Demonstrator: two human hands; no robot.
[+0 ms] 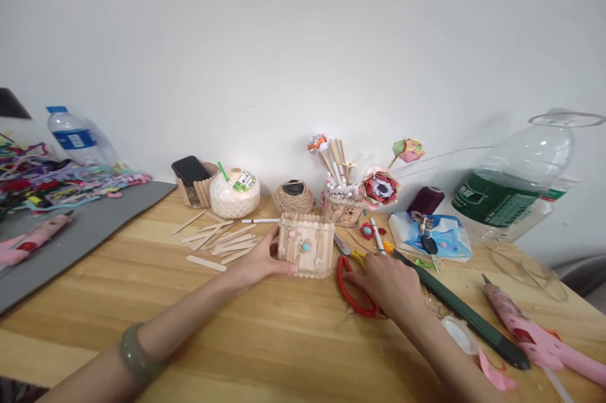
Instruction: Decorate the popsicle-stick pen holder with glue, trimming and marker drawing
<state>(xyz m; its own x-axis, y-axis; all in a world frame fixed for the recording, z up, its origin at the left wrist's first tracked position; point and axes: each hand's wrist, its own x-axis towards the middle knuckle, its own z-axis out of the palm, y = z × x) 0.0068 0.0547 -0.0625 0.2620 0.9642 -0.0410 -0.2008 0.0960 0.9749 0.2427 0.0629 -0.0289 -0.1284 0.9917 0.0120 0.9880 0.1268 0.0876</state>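
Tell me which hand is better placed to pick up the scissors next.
Probably the right hand: its thumb is right at the red handles of the scissors, while the left hand holds the box.

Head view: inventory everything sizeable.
Stick panel: 1, tan, centre
Scissors: 1, red-handled, right
Sticks: many, tan, left
Coconut: 1, white, back
Holders: 2, tan, back
Phone: 1, black, left holder
Twine: 1, tan, back
Paper flowers: 3, multicoloured, back
Packet: 1, blue, right
Long tool: 1, green, right
Glue guns: 2, pink, both sides
Bottles: at least 2, clear, sides
Strands: many, multicoloured, left
Mat: 1, grey, left
Table: 1, brown, beneath
Left hand: 1, at panel
Right hand: 1, at scissors
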